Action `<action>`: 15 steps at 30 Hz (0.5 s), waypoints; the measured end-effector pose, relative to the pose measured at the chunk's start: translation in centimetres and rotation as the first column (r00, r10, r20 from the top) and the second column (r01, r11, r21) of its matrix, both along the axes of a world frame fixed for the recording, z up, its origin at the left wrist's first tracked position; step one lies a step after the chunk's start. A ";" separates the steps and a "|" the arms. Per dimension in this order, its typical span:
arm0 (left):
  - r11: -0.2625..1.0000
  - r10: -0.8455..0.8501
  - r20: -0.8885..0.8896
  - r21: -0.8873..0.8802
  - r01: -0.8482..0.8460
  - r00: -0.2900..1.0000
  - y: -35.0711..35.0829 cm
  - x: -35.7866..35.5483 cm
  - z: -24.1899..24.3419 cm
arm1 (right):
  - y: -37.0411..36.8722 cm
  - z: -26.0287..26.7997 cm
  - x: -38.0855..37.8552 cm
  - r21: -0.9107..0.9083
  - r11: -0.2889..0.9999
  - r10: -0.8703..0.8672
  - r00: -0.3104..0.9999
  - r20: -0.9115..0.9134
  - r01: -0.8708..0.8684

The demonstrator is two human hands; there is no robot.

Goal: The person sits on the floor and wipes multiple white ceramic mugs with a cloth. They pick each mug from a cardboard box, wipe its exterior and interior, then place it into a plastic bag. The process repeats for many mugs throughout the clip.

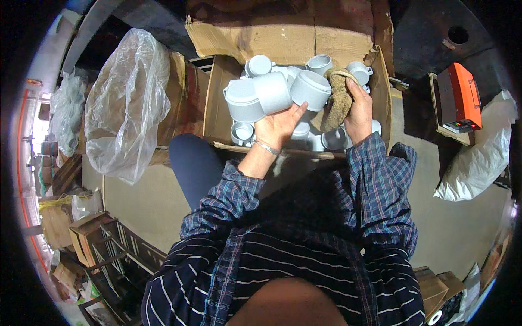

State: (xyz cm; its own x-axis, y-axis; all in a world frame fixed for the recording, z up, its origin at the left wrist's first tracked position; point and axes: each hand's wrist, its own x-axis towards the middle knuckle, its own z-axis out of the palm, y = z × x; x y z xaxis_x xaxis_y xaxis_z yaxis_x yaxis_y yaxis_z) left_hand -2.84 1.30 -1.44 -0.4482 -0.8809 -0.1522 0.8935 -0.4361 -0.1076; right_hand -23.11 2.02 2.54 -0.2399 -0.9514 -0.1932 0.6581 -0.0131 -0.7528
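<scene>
My left hand [277,126], palm up with a metal bracelet at the wrist, is under a group of pale grey cups. A cup [273,93] rests on its fingers, with another cup [244,100] against it on the left and a third cup [311,90] by the fingertips and thumb. My right hand [360,110] grips a brown, fuzzy cloth [337,98] with a pale rolled edge, beside the third cup. Below both hands an open cardboard box [379,81] holds several more cups, among them a cup [319,63] with its opening up and a cup [259,66] with its base up.
Clear plastic sheeting [127,106] covers a cardboard box on the left. An orange and grey device [465,98] stands at right, near a white sack [479,153]. A dark metal rack [122,252] and smaller boxes lie lower left. More cartons [430,287] are lower right.
</scene>
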 end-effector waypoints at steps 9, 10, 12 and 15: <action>0.996 -0.053 -0.007 -0.077 0.052 0.999 0.2 0.9 -1.2 | 0.1 0.3 0.2 -0.065 0.998 0.008 1.000 -0.027 -0.010; 0.996 -0.042 0.049 -0.071 0.045 0.998 0.2 1.0 -1.2 | 0.0 0.3 0.3 -0.035 0.999 0.006 1.000 -0.020 -0.006; 0.996 -0.049 0.083 -0.074 0.055 0.995 0.2 1.1 -1.2 | 0.0 0.3 0.4 -0.040 0.999 0.020 0.999 -0.049 -0.022; 0.996 -0.043 0.108 -0.071 0.051 0.993 0.1 0.8 -0.7 | -0.1 0.1 0.6 -0.011 0.999 0.051 0.997 -0.057 -0.052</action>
